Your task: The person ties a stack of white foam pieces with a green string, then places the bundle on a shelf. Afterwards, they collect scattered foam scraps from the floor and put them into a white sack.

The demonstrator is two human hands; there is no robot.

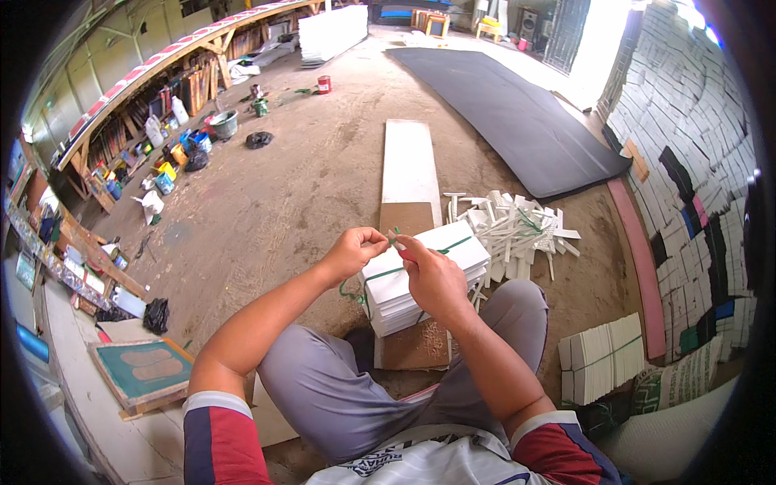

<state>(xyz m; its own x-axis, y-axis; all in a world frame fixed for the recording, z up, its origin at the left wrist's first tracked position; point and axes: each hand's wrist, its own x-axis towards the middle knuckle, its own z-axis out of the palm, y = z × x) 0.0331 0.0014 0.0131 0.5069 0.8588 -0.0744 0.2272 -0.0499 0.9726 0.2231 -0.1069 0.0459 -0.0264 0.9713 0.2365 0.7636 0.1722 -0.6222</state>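
Observation:
A stack of white foam-like sheets (386, 289) lies between my knees, with a green strap (457, 246) round it. My left hand (352, 257) is closed in a pinch at the strap's knot above the stack's near left part. My right hand (436, 279) is closed beside it, its thumb and finger at the same green strap. A small red thing (406, 255) shows in the right hand; its kind is mostly hidden by the fingers. A loose green strap end (349, 296) curls at the stack's left side. Under the stack lies a brown board (412, 349).
White offcuts (517, 234) are heaped right of the stack. A white board (408, 162) lies ahead, a black sheet (517, 121) beyond. Another strapped white bundle (602, 360) sits at right. A framed screen (141, 372) lies at left; buckets (224, 123) stand farther off.

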